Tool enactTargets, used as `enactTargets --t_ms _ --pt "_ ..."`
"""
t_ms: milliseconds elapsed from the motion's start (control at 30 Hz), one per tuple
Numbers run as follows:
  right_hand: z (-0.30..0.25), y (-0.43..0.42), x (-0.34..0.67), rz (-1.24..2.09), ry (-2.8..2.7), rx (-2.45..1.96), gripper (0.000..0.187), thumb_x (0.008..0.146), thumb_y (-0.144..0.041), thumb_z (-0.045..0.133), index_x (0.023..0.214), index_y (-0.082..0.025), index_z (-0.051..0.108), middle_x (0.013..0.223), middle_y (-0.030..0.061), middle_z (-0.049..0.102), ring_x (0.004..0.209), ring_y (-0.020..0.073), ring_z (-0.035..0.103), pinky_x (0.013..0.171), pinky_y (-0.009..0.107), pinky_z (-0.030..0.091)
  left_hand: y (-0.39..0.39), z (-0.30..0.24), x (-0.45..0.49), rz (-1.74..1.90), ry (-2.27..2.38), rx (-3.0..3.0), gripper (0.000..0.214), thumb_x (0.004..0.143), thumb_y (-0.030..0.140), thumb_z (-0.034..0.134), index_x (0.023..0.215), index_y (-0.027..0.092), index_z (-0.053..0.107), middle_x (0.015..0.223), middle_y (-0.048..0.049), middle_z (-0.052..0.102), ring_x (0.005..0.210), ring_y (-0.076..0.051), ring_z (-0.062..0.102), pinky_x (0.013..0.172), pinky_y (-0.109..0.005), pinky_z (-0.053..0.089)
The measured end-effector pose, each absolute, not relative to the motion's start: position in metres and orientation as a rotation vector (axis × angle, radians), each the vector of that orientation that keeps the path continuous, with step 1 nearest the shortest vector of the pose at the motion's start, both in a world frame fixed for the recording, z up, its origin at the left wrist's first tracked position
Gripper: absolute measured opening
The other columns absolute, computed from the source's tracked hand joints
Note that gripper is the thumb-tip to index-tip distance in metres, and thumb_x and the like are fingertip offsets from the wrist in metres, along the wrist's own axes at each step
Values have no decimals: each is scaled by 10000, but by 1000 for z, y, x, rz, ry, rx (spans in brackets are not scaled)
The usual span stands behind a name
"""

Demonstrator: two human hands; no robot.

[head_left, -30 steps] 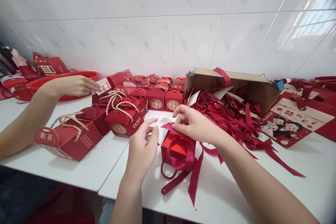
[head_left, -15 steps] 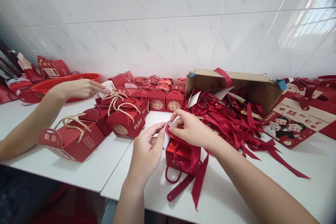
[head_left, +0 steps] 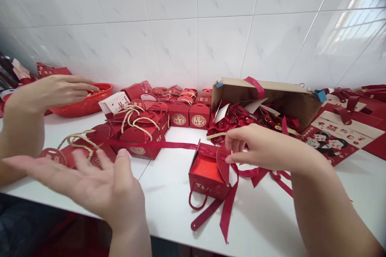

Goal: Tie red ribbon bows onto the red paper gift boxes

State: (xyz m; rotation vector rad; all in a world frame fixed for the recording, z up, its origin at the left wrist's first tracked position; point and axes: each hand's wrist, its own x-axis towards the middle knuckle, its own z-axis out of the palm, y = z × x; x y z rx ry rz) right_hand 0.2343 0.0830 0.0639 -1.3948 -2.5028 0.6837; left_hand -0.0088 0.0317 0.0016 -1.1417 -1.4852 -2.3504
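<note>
A small open red gift box (head_left: 208, 176) stands on the white table (head_left: 265, 217) in front of me. My right hand (head_left: 256, 146) is closed in a pinch on a red ribbon (head_left: 163, 144) at the box's upper right corner. From the box the ribbon runs taut to the left, over the other boxes. My left hand (head_left: 99, 184) hovers low at the left, palm up and fingers spread, holding nothing that I can see; the ribbon's far end passes just behind its fingers. More ribbon tails hang from the box over the table's front.
Another person's hand (head_left: 51, 90) hovers over a red basin (head_left: 87, 104) at the left. Several red gift boxes with rope handles (head_left: 138, 128) crowd the back. A cardboard box (head_left: 271, 96) spills red ribbons. Flat printed red bags (head_left: 340, 136) lie at the right.
My left hand left the box, swung left and opened palm up. The ribbon is now drawn out taut leftward. The other person's hand let go of a card and moved over the basin.
</note>
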Motion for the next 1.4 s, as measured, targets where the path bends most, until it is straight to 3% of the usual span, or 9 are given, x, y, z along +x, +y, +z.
enactTargets --t_ms 33,100,200,367,533,733,933,1233,1400 --pt "64 82 237 686 -2539 -1453 196 750 -403 662 747 -219 592 763 12 664 653 173 600 541 267 418 34 -1 -10 -2249 -1540 -1179 848 750 223 701 1441 427 253 1603 92 73 1468 -272 -12 1177 -476 199" --pt "62 84 237 687 -2549 -1547 279 700 -464 698 825 -228 616 859 34 673 716 200 612 556 272 420 42 -8 -10 -2148 -1657 -1368 647 774 264 684 1371 304 439 1559 -9 263 1450 -280 166 1180 -460 200" --pt "52 91 228 723 -2521 -1560 392 697 -451 696 1030 -263 606 1019 43 657 850 223 617 628 273 441 56 -22 -2 -2150 -1942 -1945 376 813 341 629 1160 199 608 1292 -98 582 1251 -263 506 1089 -425 381" --pt "38 108 215 833 -2508 -1493 339 722 -401 678 1002 -243 571 1025 36 632 806 183 604 631 253 437 64 -34 8 -1776 -2261 -2417 326 800 431 613 1045 216 623 1088 -73 652 981 -231 626 872 -378 507" --pt "35 117 219 902 -2528 -1424 327 696 -388 709 935 -228 554 954 15 624 747 154 572 588 232 415 64 -30 2 -1784 -2375 -2190 351 759 484 636 981 219 576 886 -32 631 813 -203 621 653 -299 499" --pt "41 117 226 934 -2566 -1326 180 805 -370 595 776 -199 550 742 -8 573 623 119 499 553 235 372 61 -24 -1 -1685 -2339 -2182 256 784 457 605 759 202 597 792 -12 646 626 -153 556 600 -264 429" --pt "50 114 231 979 -2476 -1324 361 874 -445 477 618 -193 437 583 -32 396 494 95 309 455 247 259 52 -15 -9 -1763 -2383 -2154 306 740 495 651 690 193 631 555 27 522 521 -127 443 516 -234 343" --pt "34 127 231 888 -2417 -1541 324 849 -445 510 641 -197 513 619 -3 510 468 99 354 429 256 275 44 -6 -9 -1511 -2490 -2439 365 734 494 640 565 173 605 512 43 366 494 -101 288 480 -227 230" --pt "45 124 241 971 -2408 -1502 395 846 -515 516 633 -184 552 585 -12 497 480 97 384 443 247 275 44 -8 -14 -1502 -2546 -2516 485 735 525 635 446 175 464 457 52 286 451 -86 247 439 -227 185"
